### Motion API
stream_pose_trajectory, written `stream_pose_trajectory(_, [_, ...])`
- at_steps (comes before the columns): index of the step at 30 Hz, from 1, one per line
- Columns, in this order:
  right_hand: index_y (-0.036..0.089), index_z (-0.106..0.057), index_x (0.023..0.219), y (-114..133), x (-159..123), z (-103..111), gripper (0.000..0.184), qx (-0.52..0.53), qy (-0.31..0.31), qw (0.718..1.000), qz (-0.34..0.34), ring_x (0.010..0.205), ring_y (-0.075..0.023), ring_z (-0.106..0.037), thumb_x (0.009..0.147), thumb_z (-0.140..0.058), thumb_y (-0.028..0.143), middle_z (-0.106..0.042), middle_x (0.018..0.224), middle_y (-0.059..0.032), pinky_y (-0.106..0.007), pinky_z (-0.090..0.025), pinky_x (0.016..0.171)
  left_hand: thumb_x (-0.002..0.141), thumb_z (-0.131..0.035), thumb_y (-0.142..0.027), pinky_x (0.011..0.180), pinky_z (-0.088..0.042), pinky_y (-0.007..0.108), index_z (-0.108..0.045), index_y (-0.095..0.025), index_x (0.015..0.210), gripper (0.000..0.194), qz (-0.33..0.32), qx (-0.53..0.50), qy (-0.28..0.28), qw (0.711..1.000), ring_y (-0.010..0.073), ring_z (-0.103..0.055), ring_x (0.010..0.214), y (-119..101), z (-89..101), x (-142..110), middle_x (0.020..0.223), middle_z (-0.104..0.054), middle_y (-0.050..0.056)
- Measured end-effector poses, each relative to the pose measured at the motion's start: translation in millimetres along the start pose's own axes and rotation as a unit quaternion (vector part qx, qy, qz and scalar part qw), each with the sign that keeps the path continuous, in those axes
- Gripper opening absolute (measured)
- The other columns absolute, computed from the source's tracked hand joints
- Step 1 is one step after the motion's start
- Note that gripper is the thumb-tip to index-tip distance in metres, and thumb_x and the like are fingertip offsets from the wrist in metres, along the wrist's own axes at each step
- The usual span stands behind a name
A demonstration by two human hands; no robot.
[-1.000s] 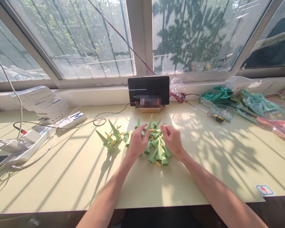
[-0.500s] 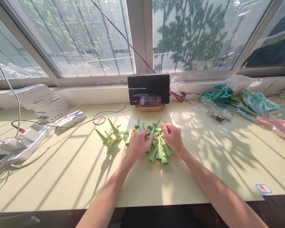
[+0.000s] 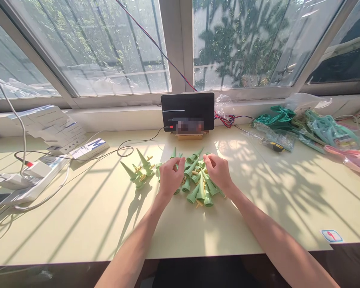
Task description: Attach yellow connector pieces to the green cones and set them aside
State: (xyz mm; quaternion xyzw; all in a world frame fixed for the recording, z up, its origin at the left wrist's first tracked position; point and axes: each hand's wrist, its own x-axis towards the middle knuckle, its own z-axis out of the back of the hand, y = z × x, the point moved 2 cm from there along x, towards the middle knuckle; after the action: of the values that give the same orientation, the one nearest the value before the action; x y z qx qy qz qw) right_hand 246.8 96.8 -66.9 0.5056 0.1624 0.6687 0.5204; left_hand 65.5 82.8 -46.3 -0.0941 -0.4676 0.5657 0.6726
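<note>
A heap of green plastic cones with small yellow T-shaped pieces lies mid-table. Over its left side is my left hand, closed, thumb and forefinger drawn together; whatever they hold is hidden. My right hand is pinched at the heap's right edge. A bit of green shows by its fingertips, but I cannot tell whether it is gripped. To the left, a few green cones with yellow pieces fitted on them stand in a group, points up.
A black screen rests on a small stand at the window. On the left are white boxes, a power strip and loose cables. Plastic bags and green straps crowd the right back. A sticker marks the front right edge.
My left hand has drawn slightly left and upright, its spread thumb and fingers closing together. My right hand has hardly moved.
</note>
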Motion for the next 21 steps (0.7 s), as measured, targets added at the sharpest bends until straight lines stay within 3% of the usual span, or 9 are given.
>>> stream_pose_trajectory(5, [0.019,-0.057,0.075,3.1,-2.0,-0.7,0.030,0.006,0.030,1.000,-0.004,0.049,-0.0099,-0.037,0.095,-0.046,0.038,-0.047,0.055,0.0048,-0.023,-0.033,0.053,0.091,-0.052,-0.039,0.050,-0.032,0.025,-0.060,-0.019,0.061,0.037,-0.033,-0.017,-0.014,0.999,0.0094,-0.035,0.044,-4.2,0.3,-2.1,0.046,-0.043,-0.004])
stream_pose_trajectory(9, [0.019,-0.060,0.080,3.9,-3.9,-2.4,0.026,-0.007,0.041,0.999,0.003,0.048,-0.0100,-0.039,0.094,-0.047,0.037,-0.048,0.055,0.0048,-0.023,-0.034,0.053,0.091,-0.053,-0.036,0.050,-0.032,0.024,-0.057,-0.018,0.059,0.036,-0.060,-0.012,-0.026,0.998,0.0089,-0.033,0.045,-8.5,0.0,-4.2,0.046,-0.039,-0.004])
stream_pose_trajectory(17, [0.017,-0.062,0.082,16.0,-4.0,5.5,0.025,-0.014,0.019,0.996,0.084,0.051,-0.0106,-0.043,0.094,-0.048,0.035,-0.053,0.060,0.0018,-0.023,-0.037,0.056,0.091,-0.052,-0.033,0.052,-0.032,0.024,-0.051,-0.018,0.056,0.039,-0.096,-0.003,-0.007,0.995,0.0094,-0.031,0.047,-10.3,-4.6,-7.0,0.047,-0.037,-0.004])
stream_pose_trajectory(19, [0.017,-0.062,0.082,24.2,-4.5,8.8,0.024,-0.034,0.056,0.993,0.095,0.052,-0.0105,-0.043,0.094,-0.049,0.033,-0.053,0.060,0.0016,-0.023,-0.036,0.056,0.091,-0.051,-0.033,0.052,-0.031,0.024,-0.052,-0.018,0.056,0.038,-0.089,-0.002,-0.009,0.996,0.0096,-0.030,0.047,-7.7,-4.8,-6.4,0.047,-0.037,-0.004])
stream_pose_trajectory(21, [0.018,-0.062,0.080,33.4,-6.9,11.1,0.022,-0.070,0.132,0.984,0.100,0.053,-0.0106,-0.043,0.093,-0.051,0.031,-0.052,0.059,0.0022,-0.023,-0.034,0.056,0.091,-0.051,-0.034,0.051,-0.030,0.025,-0.051,-0.018,0.056,0.039,-0.076,0.003,-0.015,0.997,0.0098,-0.029,0.048,-4.6,-4.4,-5.1,0.047,-0.035,-0.004])
